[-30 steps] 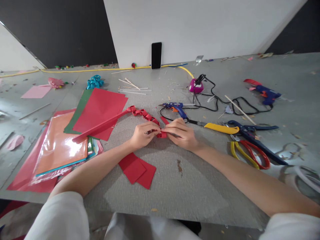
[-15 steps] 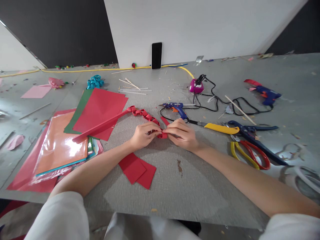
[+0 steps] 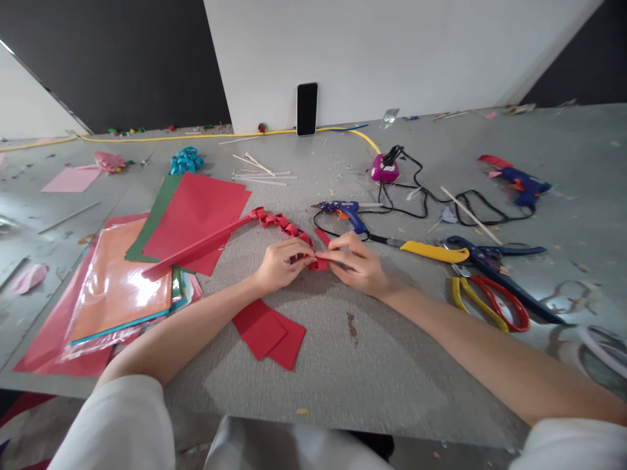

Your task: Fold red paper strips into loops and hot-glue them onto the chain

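A red paper chain of small linked loops runs across the table from a long rolled red paper stick to my hands. My left hand is closed, its thumb and fingers pinching the near end loop of the chain. On the other side of that loop, my right hand presses it with its fingertips, index finger stretched toward the left thumb. Fingers partly cover the loop. A narrow red paper strip shows just behind the right fingers. Two red paper rectangles lie overlapped nearer me.
Beyond my right hand is a blue glue gun with a black cord. A yellow-handled cutter, blue pliers and scissors lie right. Red sheets and a plastic-wrapped paper pack are left. A phone leans on the wall.
My right index finger has straightened and slid left across the end loop toward my left thumb. The left hand and the rest of the chain look unmoved.
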Available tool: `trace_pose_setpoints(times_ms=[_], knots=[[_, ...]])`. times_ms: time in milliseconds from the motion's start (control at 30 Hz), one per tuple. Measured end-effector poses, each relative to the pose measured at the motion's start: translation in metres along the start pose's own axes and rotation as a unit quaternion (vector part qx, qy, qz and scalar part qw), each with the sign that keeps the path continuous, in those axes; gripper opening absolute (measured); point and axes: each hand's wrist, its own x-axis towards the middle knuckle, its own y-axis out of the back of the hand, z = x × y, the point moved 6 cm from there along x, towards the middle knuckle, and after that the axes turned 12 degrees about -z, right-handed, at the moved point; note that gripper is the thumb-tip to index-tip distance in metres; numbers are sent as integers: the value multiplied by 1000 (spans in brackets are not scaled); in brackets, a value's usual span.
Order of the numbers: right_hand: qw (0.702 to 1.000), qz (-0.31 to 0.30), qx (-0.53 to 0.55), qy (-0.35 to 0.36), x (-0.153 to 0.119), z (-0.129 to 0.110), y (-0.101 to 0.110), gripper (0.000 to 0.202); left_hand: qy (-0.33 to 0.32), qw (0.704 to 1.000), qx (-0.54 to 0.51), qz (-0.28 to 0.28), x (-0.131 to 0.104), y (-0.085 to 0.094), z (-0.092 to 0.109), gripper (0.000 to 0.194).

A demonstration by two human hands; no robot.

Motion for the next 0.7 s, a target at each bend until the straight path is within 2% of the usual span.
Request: trace_pose_setpoints(times_ms=[100,267,700], knots=[[1000,13,-5,15,1,-2,2,36,0,1000,-1,-3,1,0,1,11],[1000,18,-11,-2,3,-1,3,18,0,1000,-3,-5,1,-1,1,9],[998,5,44,-43,4,5,0,12,-11,1000,-1,9,0,0,0,13]])
